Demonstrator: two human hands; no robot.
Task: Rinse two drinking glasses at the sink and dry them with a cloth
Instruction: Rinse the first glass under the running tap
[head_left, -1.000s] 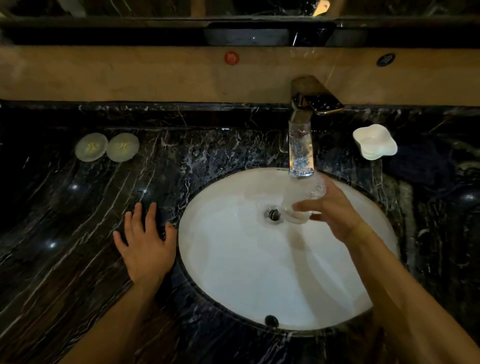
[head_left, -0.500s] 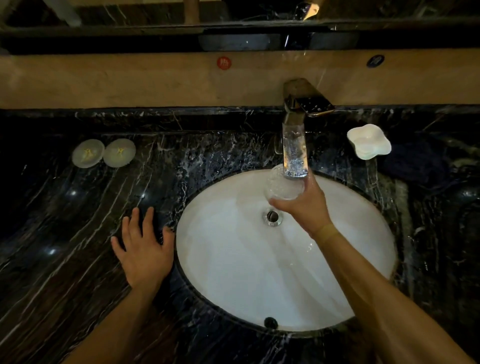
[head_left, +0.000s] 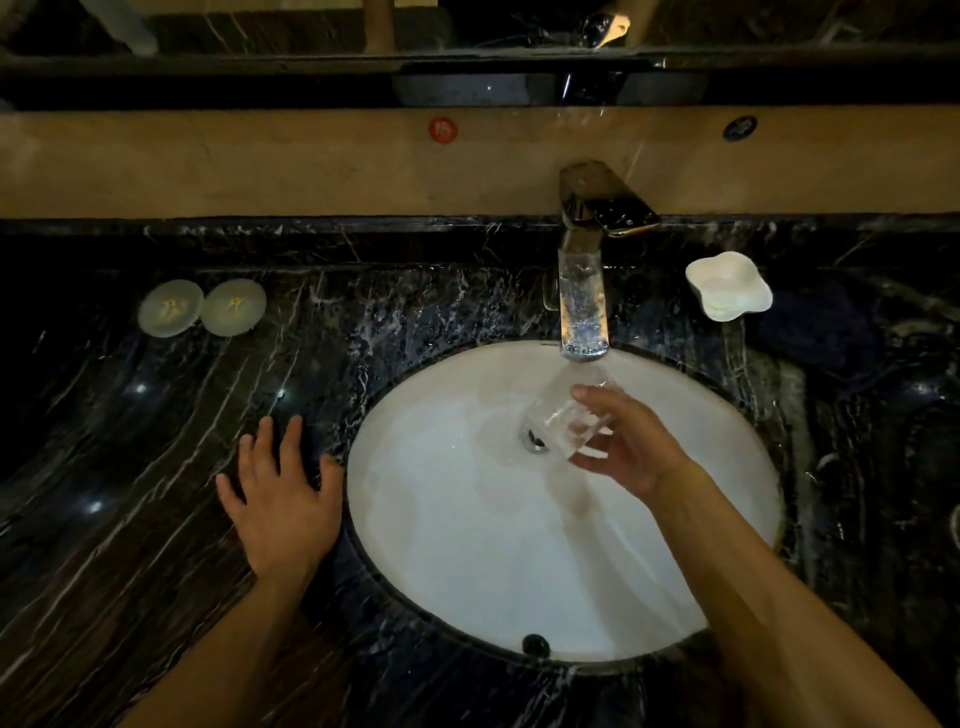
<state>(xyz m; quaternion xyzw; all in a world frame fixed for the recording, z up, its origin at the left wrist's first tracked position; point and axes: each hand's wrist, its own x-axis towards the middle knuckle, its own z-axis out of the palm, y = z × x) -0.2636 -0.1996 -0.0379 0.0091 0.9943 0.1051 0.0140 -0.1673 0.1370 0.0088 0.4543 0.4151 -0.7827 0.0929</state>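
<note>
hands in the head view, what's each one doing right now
Left hand: open, fingers spread flat on the dark marble counter.
Right hand: holding a clear drinking glass, tilted over the sink under the tap.

This is a bathroom vanity, dimly lit, of the kind found in a hotel or a home. An oval white basin (head_left: 467, 545) is set under a black, white-veined marble table (head_left: 130, 441), with a chrome mixer tap (head_left: 584, 291) at its back. A white soap dish (head_left: 727, 286) sits at the upper right, two round white coasters (head_left: 202, 307) at the upper left. A beige stone ledge (head_left: 260, 161) runs behind, with a mirror (head_left: 260, 26) along the top edge.
</note>
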